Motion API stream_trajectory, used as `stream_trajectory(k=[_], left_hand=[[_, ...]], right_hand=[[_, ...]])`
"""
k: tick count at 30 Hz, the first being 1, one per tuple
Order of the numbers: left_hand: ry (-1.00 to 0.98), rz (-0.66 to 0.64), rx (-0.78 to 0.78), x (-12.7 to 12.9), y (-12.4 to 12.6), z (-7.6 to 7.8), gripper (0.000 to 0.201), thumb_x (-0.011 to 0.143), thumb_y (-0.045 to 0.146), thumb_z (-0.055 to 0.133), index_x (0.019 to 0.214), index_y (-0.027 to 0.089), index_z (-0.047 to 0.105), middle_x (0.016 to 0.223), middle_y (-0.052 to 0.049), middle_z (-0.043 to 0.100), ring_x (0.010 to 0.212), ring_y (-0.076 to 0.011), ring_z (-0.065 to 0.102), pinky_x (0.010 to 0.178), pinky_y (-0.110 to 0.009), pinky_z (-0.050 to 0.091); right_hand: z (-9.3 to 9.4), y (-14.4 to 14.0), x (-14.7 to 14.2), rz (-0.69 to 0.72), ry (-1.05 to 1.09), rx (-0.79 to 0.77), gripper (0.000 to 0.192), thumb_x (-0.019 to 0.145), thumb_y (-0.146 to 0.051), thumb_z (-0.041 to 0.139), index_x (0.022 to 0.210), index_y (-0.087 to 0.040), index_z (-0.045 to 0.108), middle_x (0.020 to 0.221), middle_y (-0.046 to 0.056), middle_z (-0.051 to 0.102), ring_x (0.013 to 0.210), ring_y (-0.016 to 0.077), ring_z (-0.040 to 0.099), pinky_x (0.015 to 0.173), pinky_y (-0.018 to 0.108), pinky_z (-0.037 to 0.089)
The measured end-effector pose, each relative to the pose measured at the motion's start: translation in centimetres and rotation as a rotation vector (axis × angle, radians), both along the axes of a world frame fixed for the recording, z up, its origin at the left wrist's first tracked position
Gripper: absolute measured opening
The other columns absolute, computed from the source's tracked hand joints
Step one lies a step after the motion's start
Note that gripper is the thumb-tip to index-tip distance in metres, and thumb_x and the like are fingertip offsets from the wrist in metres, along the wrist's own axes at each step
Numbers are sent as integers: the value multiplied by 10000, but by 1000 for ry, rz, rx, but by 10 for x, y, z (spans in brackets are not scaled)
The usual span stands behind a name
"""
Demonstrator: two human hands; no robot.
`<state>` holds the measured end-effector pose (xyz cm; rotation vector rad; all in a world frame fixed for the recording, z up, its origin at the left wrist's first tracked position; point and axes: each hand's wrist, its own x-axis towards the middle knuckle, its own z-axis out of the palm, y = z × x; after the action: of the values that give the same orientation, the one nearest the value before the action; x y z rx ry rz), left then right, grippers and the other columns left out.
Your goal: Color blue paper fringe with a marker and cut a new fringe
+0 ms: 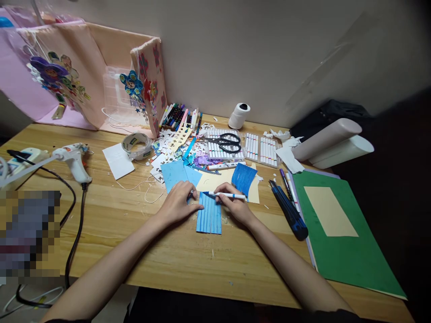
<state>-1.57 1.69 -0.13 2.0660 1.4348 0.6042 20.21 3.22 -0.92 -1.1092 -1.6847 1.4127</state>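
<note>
A light blue piece of paper point(209, 220) with darker blue lines running down it lies flat on the table between my hands. My left hand point(180, 199) has curled fingers, and its thumb presses the paper's left edge. Something small and dark shows by those fingertips, too small to name. In my right hand point(232, 202) is a white marker point(232, 195) with a blue band, its blue tip touching the paper's top edge. Plain light blue paper point(173, 174) lies beyond my left hand. A darker blue piece point(244, 179) rests on cream paper point(215, 181) beyond my right hand.
Black scissors point(229, 142) lie on boxed markers point(257, 148). Paper scraps point(168, 143) and a tape roll point(136, 146) are to the left. A glue gun point(76, 161) trails a cord. A utility knife point(288, 213) lies beside a green sheet point(343, 255). A thread spool point(239, 115) stands behind.
</note>
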Motion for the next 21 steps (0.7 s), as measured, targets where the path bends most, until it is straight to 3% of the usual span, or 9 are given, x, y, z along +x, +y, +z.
stream_trajectory(k=[11,21], left_hand=[[-31,6,1,1,0,1,316,686,378,740,768,200,493,811,-16,571,783,-207,491,663,-309,357],[-20,1,-4,0,0,0,326,689,393,736,771,206,482,819,-14,580,799,-213,506,688,-320,368]], right_hand=[[1,1,-2,38,-1,5,95,845,-214,485,825,-183,573,676,-8,564,625,139,550,608,262,429],[4,0,-2,9,-21,40,90,855,-223,500,869,-194,584,721,3,599,703,153,584,681,281,450]])
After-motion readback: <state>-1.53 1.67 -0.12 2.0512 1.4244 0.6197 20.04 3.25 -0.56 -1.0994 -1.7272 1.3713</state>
